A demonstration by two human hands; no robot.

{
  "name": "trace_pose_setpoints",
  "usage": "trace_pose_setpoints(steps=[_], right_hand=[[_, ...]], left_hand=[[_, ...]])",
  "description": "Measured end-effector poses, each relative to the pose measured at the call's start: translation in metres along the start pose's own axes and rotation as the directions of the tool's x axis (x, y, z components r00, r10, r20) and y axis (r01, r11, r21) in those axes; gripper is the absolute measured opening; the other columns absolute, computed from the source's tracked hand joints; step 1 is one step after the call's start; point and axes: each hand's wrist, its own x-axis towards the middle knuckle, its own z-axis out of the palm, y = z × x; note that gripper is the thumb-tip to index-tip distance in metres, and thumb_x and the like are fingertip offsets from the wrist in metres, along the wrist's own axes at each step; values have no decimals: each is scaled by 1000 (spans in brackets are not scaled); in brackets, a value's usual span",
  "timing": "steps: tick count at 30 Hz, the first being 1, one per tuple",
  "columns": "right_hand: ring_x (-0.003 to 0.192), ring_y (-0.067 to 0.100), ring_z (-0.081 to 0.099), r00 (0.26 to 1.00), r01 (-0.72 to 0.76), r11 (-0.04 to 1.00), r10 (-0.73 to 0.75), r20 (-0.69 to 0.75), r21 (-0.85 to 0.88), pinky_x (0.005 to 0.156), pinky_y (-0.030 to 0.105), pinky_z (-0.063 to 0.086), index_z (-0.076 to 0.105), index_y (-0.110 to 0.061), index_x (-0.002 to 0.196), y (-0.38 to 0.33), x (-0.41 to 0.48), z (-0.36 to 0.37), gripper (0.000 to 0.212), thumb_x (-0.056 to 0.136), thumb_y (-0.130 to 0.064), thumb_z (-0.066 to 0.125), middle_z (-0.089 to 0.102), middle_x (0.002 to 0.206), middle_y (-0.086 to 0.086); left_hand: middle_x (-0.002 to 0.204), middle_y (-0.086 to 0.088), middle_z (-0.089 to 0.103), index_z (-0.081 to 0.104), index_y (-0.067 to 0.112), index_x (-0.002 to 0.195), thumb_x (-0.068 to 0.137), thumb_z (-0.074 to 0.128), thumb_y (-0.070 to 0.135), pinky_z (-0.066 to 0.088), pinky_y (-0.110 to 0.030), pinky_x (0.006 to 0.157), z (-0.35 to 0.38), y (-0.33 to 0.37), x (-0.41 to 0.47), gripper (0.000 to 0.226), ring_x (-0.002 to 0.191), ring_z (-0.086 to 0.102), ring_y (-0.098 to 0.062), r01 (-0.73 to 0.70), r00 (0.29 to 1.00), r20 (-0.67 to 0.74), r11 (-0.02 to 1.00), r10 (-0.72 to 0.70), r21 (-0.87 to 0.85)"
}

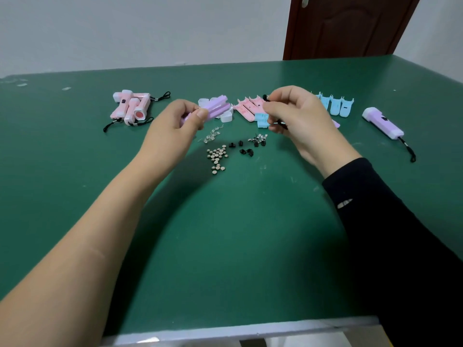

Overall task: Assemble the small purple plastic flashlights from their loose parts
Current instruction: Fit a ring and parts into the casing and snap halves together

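My left hand (179, 118) grips a purple flashlight body (216, 107), lifted above the green table (225, 234) and pointing up to the right. My right hand (295, 113) pinches a small black cord piece (266, 98) between thumb and fingers, a short way to the right of the purple body. A finished purple flashlight (383, 123) with a black strap lies at the far right. On the table between my hands lie several button batteries (217, 156), black switch parts (244, 147), metal contacts (258, 139) and clear bulbs (211, 135).
Several assembled pink flashlights (131, 107) lie in a heap at the back left. White caps (226, 117), pink shell halves (246, 106) and blue shell halves (335, 105) lie in a row behind my hands. A brown door (345, 26) stands beyond the table.
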Motion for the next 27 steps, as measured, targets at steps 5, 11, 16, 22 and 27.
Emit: trace_pose_setpoints(steps=[5,11,16,22,27], right_hand=[[67,9,49,980,191,941,-166,110,-279,66,16,44,57,-24,82,-1,-6,7,19,88,-7,63,56,75,-7],[80,10,53,922,387,777,-343,182,-497,70,7,37,59,-14,92,1,-10,15,11,90,-3,56,58,86,-6],[87,12,55,903,424,708,-381,201,-564,70,5,35,60,-9,97,5,-7,15,10,91,-4,54,62,97,1],[82,8,53,913,402,723,-362,188,-561,73,9,39,61,-9,98,6,-6,13,11,92,-4,54,61,94,-2],[73,-8,50,917,395,733,-349,192,-555,69,3,36,64,-10,102,5,-6,10,15,93,-5,54,60,89,-7]], left_hand=[[84,14,60,56,24,94,100,50,35,39,-24,72,3,3,-2,14,81,52,-13,7,999,50,1000,-8,27],[85,10,59,57,20,97,99,51,36,38,-20,70,5,5,-4,17,77,49,-10,-9,997,76,998,5,58],[86,10,59,58,19,99,100,51,34,35,-11,65,6,7,-4,17,77,49,-10,-12,997,77,996,5,84],[85,12,59,57,19,99,100,51,34,34,-7,63,7,8,-4,16,77,50,-9,-14,997,77,995,7,95],[82,16,58,57,20,98,99,50,34,33,-6,60,7,8,-3,15,70,47,3,-11,996,87,994,2,105]])
